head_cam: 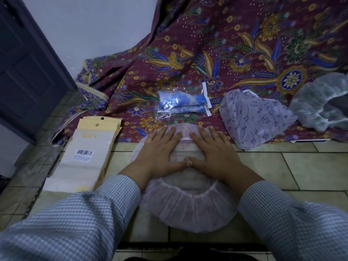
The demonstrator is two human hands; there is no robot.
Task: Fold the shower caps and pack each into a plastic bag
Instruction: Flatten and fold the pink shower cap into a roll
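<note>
Left hand (160, 151) and right hand (212, 150) flat, fingers straight, pressing pink cap (188, 208) on floor (310, 166); thumbs touch.

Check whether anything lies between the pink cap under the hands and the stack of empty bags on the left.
Nothing visible does. The pink shower cap lies flat under the left hand and right hand; only bare tile separates it from the bag stack.

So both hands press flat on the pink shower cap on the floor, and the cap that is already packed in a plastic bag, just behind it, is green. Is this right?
Not quite: the head view shows the packed cap is blue, not green. The rest holds: the left hand and the right hand press flat on the pink shower cap on the floor.
</note>
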